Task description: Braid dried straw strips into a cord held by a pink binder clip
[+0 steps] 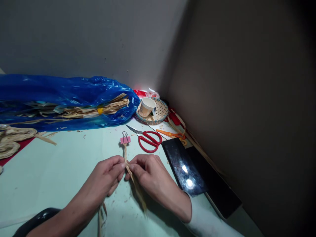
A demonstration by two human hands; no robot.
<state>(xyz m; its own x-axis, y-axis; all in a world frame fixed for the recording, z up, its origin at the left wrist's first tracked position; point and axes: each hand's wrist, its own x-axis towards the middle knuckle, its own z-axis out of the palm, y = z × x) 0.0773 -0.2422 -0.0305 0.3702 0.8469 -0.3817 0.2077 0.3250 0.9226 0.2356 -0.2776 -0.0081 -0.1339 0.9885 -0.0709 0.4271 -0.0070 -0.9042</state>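
A narrow braid of dried plant-fibre strands (125, 152) runs toward me from a pink binder clip (125, 140) lying on the table. My left hand (106, 176) is closed, thumb and fingers pinching the strands from the left just below the braided part. From the other side, my right hand (154, 177) pinches them too, with its fingertips close to the left ones. Loose strand ends (139, 194) hang down past my right hand. Just beyond it lie red-handled scissors (148, 141), blades pointing to the left. Fingers partly hide the spot where the strands cross.
A blue plastic bag (61, 89) with a fibre bundle (115, 105) lies along the wall. A paper cup (148, 106) sits in a woven basket (161, 110). Orange scissors (169, 133), a phone (181, 164) and a dark box (217, 187) stand right; braided coils (17, 135) lie left.
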